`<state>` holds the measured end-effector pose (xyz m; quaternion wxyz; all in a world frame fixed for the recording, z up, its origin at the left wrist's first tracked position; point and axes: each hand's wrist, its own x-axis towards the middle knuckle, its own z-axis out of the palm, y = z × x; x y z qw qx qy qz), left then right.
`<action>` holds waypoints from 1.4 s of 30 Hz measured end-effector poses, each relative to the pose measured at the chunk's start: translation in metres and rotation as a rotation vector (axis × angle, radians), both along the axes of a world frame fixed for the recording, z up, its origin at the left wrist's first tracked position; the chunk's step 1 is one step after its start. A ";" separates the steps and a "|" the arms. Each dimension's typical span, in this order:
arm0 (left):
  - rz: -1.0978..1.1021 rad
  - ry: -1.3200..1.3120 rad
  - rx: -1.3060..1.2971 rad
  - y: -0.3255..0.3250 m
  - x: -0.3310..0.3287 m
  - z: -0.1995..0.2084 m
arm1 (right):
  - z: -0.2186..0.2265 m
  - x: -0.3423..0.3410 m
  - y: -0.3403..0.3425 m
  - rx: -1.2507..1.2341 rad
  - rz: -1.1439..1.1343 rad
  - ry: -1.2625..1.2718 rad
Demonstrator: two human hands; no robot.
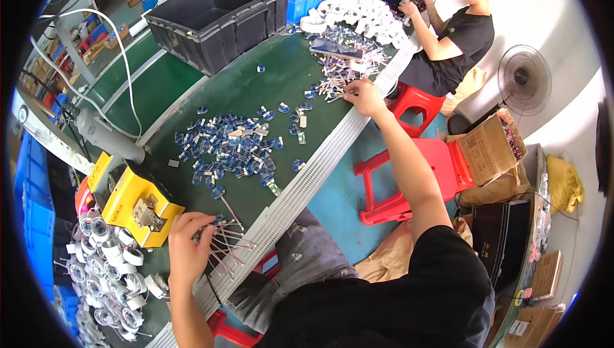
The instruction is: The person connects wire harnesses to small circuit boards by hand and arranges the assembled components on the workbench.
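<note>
Two grips: left hand (190, 238) clamped on slender-wired boards (222, 222) | right hand (366, 97) at tangled wires (336, 81), cannot tell closure

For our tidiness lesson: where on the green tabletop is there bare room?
Green tabletop shows bare between the black plastic bin and the pile of small blue parts, bar one stray part; narrowly, between pile and pale perforated rail. Crowded: white round parts beside the left hand, wired parts by the right hand.
</note>
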<state>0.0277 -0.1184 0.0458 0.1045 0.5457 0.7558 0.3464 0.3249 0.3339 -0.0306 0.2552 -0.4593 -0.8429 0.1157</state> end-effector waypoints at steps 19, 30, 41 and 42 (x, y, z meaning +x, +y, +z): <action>-0.051 -0.128 0.047 0.011 -0.001 -0.013 | 0.056 -0.027 -0.004 -0.013 0.234 -0.007; -0.012 -0.124 0.094 0.008 -0.002 -0.023 | 0.048 -0.066 0.033 -0.044 0.218 -0.265; -0.065 -0.002 0.102 0.011 -0.001 -0.024 | 0.067 -0.112 0.059 -0.186 0.321 -0.748; -0.061 -0.004 0.100 0.011 -0.002 -0.025 | 0.068 -0.113 0.061 -0.175 0.348 -0.752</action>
